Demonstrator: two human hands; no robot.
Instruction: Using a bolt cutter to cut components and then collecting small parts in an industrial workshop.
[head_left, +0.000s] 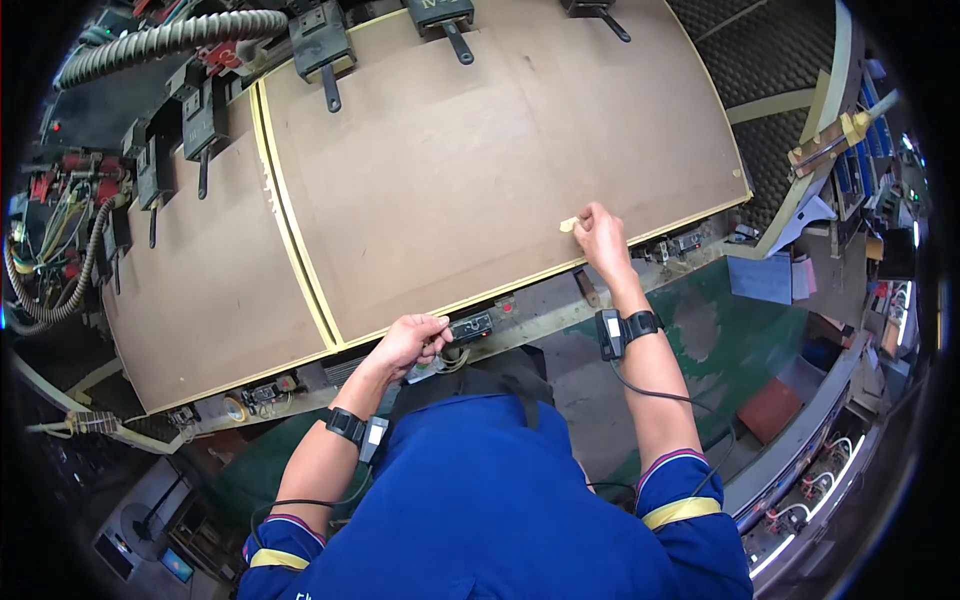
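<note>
A wide tan board [450,170] lies before me, its edges lined with yellow tape [520,275]. Over its right part, my right hand [602,240] pinches a small piece of yellow tape [569,225] between thumb and fingertips. My left hand [408,342] is closed at the board's front edge, thumb against the curled fingers. Whether anything is in that pinch is too small to tell. Left of it, a narrower tan board [210,290] adjoins the large one along a dark seam bordered with yellow tape strips.
Black clamps with handles [325,60] line the far edge of the boards. A ribbed grey hose [170,45] arches at the far left. Below the front edge runs a rail with small black devices [470,328]. Cables hang from the bands on both my wrists.
</note>
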